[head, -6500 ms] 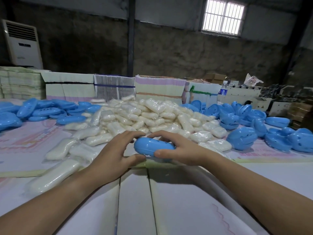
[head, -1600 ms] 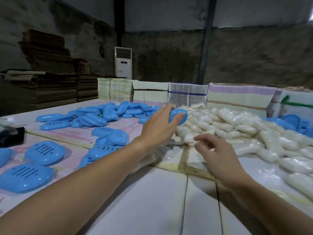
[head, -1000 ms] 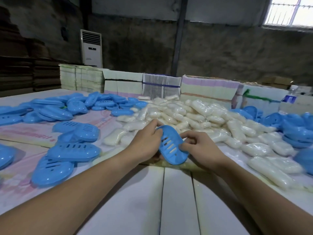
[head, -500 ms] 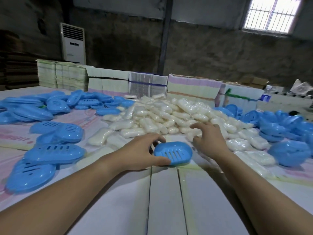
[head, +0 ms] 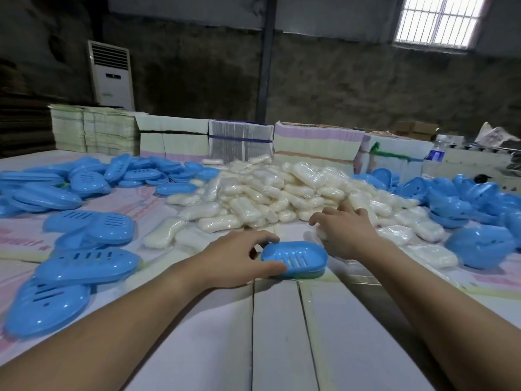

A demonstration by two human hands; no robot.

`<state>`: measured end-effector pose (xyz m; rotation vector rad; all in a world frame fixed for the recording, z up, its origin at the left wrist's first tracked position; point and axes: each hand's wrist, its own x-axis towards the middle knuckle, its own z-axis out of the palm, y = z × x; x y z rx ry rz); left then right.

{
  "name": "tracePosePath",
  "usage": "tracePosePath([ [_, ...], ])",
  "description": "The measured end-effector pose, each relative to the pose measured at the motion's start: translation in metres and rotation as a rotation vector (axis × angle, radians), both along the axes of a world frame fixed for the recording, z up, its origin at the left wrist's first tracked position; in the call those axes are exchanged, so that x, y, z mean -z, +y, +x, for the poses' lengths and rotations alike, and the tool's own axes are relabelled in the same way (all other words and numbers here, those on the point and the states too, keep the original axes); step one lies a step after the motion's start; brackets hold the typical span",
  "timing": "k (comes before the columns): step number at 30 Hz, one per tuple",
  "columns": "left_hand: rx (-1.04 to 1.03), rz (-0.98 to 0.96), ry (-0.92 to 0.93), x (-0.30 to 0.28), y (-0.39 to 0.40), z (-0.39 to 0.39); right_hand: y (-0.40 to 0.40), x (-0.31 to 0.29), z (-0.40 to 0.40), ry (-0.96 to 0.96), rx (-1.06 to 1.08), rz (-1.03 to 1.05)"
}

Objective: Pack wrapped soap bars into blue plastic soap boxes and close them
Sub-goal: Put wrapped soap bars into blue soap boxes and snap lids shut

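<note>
An open blue soap box half (head: 298, 253) with drain slots lies hollow side up on the white table in front of me. My left hand (head: 239, 258) grips its left end, thumb on the near rim. Just right of it, my right hand (head: 348, 231) rests palm down on the near edge of the heap of wrapped soap bars (head: 267, 190). Its fingers are curled over one wrapped bar (head: 320, 235), which is mostly hidden under the palm.
Slotted blue box halves (head: 84, 261) lie scattered on the left, with more blue halves (head: 479, 249) piled on the right. Stacks of flat cartons (head: 315, 142) line the table's far edge. A standing air conditioner (head: 111, 74) is behind them.
A closed box went to the left, and my left hand brought back a slotted half and set it down. My right hand reached into the soap heap and has drawn back slightly.
</note>
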<state>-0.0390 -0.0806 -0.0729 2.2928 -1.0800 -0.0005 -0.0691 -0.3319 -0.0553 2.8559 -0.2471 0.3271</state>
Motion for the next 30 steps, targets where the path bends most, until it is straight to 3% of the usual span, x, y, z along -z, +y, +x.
tracePosePath([
  [4,0.005,0.019,0.000,-0.001,0.001,-0.002,-0.004,-0.003,-0.005,0.158,0.003,0.088],
  [7,0.000,0.022,0.014,-0.003,0.001,-0.004,-0.004,-0.008,-0.010,0.140,-0.054,0.105],
  [14,-0.007,0.017,0.023,-0.004,0.001,-0.006,-0.004,-0.017,-0.022,-0.198,-0.182,0.235],
  [17,-0.004,0.024,0.016,-0.004,0.000,-0.007,0.000,-0.019,-0.025,-0.435,-0.259,0.434],
  [23,0.000,0.020,0.026,-0.003,0.001,-0.006,0.012,-0.025,-0.031,-0.687,-0.315,0.833],
  [27,-0.007,0.002,0.025,-0.002,0.001,-0.005,0.023,-0.027,-0.031,-0.667,-0.219,1.151],
  [30,-0.037,0.002,0.025,-0.001,0.000,-0.006,0.037,-0.015,-0.028,-0.561,-0.120,1.061],
])
